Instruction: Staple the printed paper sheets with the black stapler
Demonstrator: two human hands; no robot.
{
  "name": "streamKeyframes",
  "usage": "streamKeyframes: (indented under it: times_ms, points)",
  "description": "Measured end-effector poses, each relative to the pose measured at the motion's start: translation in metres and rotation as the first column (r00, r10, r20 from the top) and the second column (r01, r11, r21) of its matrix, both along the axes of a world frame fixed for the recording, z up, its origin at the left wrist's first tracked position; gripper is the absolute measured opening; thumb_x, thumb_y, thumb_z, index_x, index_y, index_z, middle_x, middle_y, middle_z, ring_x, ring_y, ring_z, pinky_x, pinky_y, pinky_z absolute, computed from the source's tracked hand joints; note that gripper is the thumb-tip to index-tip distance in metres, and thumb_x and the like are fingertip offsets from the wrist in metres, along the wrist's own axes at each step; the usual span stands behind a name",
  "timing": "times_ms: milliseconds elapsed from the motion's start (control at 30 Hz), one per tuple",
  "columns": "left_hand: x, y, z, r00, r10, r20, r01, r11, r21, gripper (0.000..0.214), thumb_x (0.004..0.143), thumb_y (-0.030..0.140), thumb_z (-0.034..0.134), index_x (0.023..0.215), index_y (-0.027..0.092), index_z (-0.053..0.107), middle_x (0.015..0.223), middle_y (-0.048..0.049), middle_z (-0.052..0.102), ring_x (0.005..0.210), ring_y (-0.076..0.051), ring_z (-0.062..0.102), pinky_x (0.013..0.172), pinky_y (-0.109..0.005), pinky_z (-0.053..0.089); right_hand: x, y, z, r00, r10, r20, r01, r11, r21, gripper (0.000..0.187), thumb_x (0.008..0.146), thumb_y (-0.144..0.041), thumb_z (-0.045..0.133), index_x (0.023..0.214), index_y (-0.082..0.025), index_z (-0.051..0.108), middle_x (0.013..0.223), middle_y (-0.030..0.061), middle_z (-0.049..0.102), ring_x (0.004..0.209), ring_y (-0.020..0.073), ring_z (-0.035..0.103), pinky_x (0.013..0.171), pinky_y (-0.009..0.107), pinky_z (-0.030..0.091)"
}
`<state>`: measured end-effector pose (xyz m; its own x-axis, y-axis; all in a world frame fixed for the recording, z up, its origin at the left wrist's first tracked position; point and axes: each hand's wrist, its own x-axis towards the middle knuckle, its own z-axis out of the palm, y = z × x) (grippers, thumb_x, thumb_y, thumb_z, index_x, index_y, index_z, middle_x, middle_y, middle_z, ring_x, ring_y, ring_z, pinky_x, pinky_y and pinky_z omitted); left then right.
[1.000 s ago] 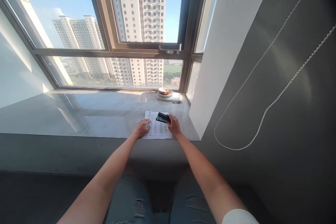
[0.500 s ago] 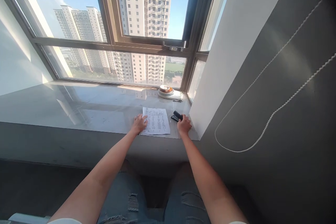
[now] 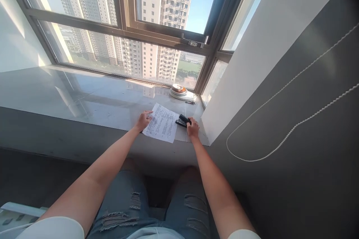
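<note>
A printed sheet of paper (image 3: pixel 162 124) lies tilted on the glossy window sill (image 3: pixel 92 101). My left hand (image 3: pixel 143 120) rests on the sheet's left edge with its fingers spread flat. My right hand (image 3: pixel 192 127) is closed on a black stapler (image 3: pixel 182 120), which sits at the sheet's right edge with its jaws pointing at the paper.
A stack of plates (image 3: pixel 180 91) stands at the back of the sill by the window frame, with a small dark object (image 3: pixel 191 102) beside it. A grey wall (image 3: pixel 280 101) with a bead cord (image 3: pixel 283 93) rises on the right. A white object (image 3: pixel 11 214) shows at bottom left.
The stapler came off the paper to its right, then moved back to the sheet's right edge. The paper has turned to a slant under my left hand.
</note>
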<state>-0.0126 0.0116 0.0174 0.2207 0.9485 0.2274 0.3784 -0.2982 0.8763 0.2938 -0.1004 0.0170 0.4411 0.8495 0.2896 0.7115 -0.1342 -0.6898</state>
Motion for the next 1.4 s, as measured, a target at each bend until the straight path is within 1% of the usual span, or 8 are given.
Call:
streamKeyframes:
  times_ms: [133, 300, 433, 567, 800, 933, 1133, 1400]
  points:
    - [-0.008, -0.003, 0.005, 0.986, -0.003, 0.166, 0.013, 0.998, -0.060, 0.045, 0.089, 0.021, 0.060, 0.133, 0.013, 0.062, 0.151, -0.0156, 0.050, 0.097, -0.020, 0.071, 0.084, -0.034, 0.061, -0.001, 0.001, -0.001, 0.998, -0.056, 0.001, 0.056, 0.998, 0.030, 0.045, 0.087, -0.028, 0.035, 0.122, -0.024, 0.061, 0.126, 0.0091, 0.065, 0.123, 0.0294, 0.051, 0.105, 0.046, 0.036]
    - [-0.009, -0.003, 0.004, 0.977, -0.013, 0.212, 0.034, 0.995, -0.098, 0.048, 0.090, 0.026, 0.063, 0.136, 0.013, 0.061, 0.141, -0.0178, 0.059, 0.098, -0.023, 0.071, 0.079, -0.035, 0.062, -0.001, 0.000, -0.001, 0.999, -0.031, 0.028, 0.030, 0.999, 0.032, 0.043, 0.086, -0.027, 0.035, 0.120, -0.023, 0.061, 0.124, 0.0096, 0.066, 0.120, 0.0294, 0.052, 0.103, 0.045, 0.037]
    - [-0.006, -0.001, 0.000, 0.988, 0.010, 0.157, 0.001, 0.998, -0.067, 0.043, 0.092, 0.029, 0.064, 0.132, 0.014, 0.063, 0.149, -0.0176, 0.050, 0.104, -0.022, 0.070, 0.085, -0.033, 0.059, -0.001, -0.001, -0.001, 0.989, 0.139, 0.050, -0.142, 0.988, 0.053, 0.041, 0.087, -0.028, 0.038, 0.119, -0.023, 0.061, 0.121, 0.0089, 0.067, 0.117, 0.0290, 0.054, 0.102, 0.045, 0.039]
    - [-0.003, 0.001, -0.005, 0.998, -0.021, 0.066, 0.025, 0.998, -0.057, 0.039, 0.090, 0.027, 0.063, 0.128, 0.017, 0.066, 0.152, -0.0150, 0.046, 0.097, -0.018, 0.068, 0.075, -0.027, 0.057, -0.007, -0.005, 0.001, 0.959, 0.242, 0.150, -0.257, 0.961, 0.097, 0.040, 0.091, -0.031, 0.040, 0.124, -0.024, 0.061, 0.121, 0.0090, 0.067, 0.115, 0.0300, 0.054, 0.099, 0.047, 0.041]
    - [0.007, 0.004, -0.009, 0.979, -0.018, -0.204, 0.044, 0.992, 0.120, 0.029, 0.084, 0.028, 0.064, 0.110, 0.018, 0.075, 0.105, -0.0078, 0.064, 0.076, -0.014, 0.057, 0.077, -0.028, 0.052, -0.025, -0.016, 0.010, 0.784, 0.316, 0.534, -0.424, 0.901, 0.089, 0.052, 0.100, -0.029, 0.039, 0.152, -0.025, 0.041, 0.144, 0.0106, 0.052, 0.128, 0.0289, 0.046, 0.109, 0.046, 0.033]
    - [0.013, 0.004, -0.011, 0.966, -0.019, -0.258, 0.061, 0.986, 0.156, 0.026, 0.082, 0.023, 0.061, 0.103, 0.016, 0.073, 0.093, -0.0063, 0.060, 0.075, -0.015, 0.057, 0.076, -0.029, 0.050, -0.025, -0.011, 0.008, 0.792, 0.315, 0.524, -0.409, 0.910, 0.072, 0.052, 0.104, -0.033, 0.037, 0.155, -0.023, 0.038, 0.139, 0.0121, 0.054, 0.123, 0.0286, 0.048, 0.103, 0.042, 0.038]
    - [0.012, 0.005, -0.013, 0.967, -0.074, -0.245, 0.110, 0.984, 0.139, 0.027, 0.081, 0.020, 0.058, 0.104, 0.018, 0.072, 0.100, -0.0059, 0.061, 0.072, -0.013, 0.057, 0.078, -0.030, 0.050, -0.020, -0.002, 0.000, 0.778, 0.299, 0.552, -0.386, 0.922, 0.044, 0.047, 0.106, -0.029, 0.033, 0.151, -0.023, 0.044, 0.126, 0.0123, 0.060, 0.113, 0.0282, 0.051, 0.096, 0.040, 0.040]
    - [0.013, 0.006, -0.014, 0.979, -0.107, -0.175, 0.133, 0.981, 0.143, 0.026, 0.082, 0.026, 0.059, 0.102, 0.017, 0.073, 0.099, -0.0080, 0.068, 0.078, -0.016, 0.057, 0.078, -0.031, 0.050, -0.016, 0.000, -0.003, 0.714, 0.287, 0.639, -0.399, 0.916, 0.035, 0.049, 0.107, -0.023, 0.028, 0.153, -0.026, 0.043, 0.127, 0.0124, 0.059, 0.113, 0.0277, 0.052, 0.099, 0.042, 0.037]
